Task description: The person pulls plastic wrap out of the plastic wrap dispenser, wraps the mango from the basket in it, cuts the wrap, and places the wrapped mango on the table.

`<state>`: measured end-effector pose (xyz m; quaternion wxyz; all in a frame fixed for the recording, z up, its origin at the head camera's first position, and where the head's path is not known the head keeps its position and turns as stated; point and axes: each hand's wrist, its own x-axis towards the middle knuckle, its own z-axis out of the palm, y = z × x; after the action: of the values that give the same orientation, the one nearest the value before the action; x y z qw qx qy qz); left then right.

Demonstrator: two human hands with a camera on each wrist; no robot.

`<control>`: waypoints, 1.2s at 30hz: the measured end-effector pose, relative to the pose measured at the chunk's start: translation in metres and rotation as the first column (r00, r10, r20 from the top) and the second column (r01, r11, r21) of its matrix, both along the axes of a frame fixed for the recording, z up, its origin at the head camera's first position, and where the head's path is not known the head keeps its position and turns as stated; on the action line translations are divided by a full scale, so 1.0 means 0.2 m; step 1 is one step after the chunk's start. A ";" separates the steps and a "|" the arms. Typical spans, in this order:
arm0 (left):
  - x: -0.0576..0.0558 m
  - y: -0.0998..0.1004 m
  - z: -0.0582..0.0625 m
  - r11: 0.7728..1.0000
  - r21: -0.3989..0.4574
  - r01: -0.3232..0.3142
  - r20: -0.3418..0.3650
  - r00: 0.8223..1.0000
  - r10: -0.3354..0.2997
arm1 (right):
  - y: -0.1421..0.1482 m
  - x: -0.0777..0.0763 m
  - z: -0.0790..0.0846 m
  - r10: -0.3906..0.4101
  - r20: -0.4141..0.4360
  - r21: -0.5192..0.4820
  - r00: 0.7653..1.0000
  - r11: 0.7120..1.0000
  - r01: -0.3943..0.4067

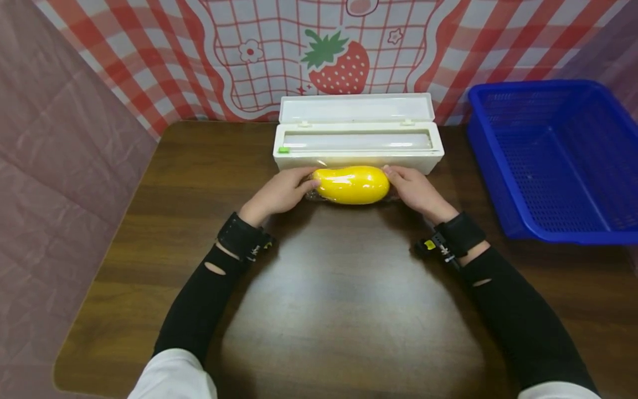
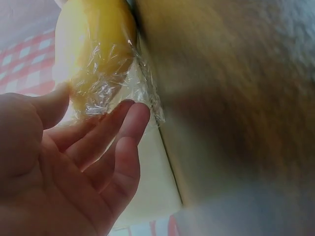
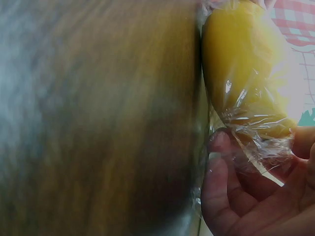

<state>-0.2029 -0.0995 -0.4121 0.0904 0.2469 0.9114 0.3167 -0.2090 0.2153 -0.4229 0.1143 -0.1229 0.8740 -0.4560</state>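
Observation:
A glossy yellow oblong fruit (image 1: 354, 185), plump at the right and narrower at the left, is wrapped in clear cling film (image 2: 101, 93). My left hand (image 1: 281, 191) pinches the film at its left end, thumb on the near side and fingers behind. At the other end, my right hand (image 1: 416, 191) holds the gathered film (image 3: 261, 132) between thumb and fingers. The fruit lies level between both hands, just in front of a white cling film dispenser (image 1: 399, 163). That dispenser's lid (image 1: 356, 108) stands raised, showing the film roll (image 1: 356, 140) inside.
A blue plastic basket (image 1: 498, 160) stands at the right of the brown wooden table (image 1: 349, 288). On the dispenser's left front edge sits a small green slider (image 1: 283, 150). Behind everything hangs a red-and-white checked cloth (image 1: 169, 61) with a strawberry print.

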 end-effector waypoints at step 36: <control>-0.13 -0.26 0.07 0.960 0.097 -0.261 -0.284 0.917 0.278 | -0.34 -0.12 0.39 0.164 -0.366 0.302 0.916 0.952 -0.050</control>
<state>-0.2293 -0.1523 -0.3977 -0.0983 0.1659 0.9304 0.3117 -0.2338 0.1472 -0.3452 -0.0186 -0.2406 0.9278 -0.2845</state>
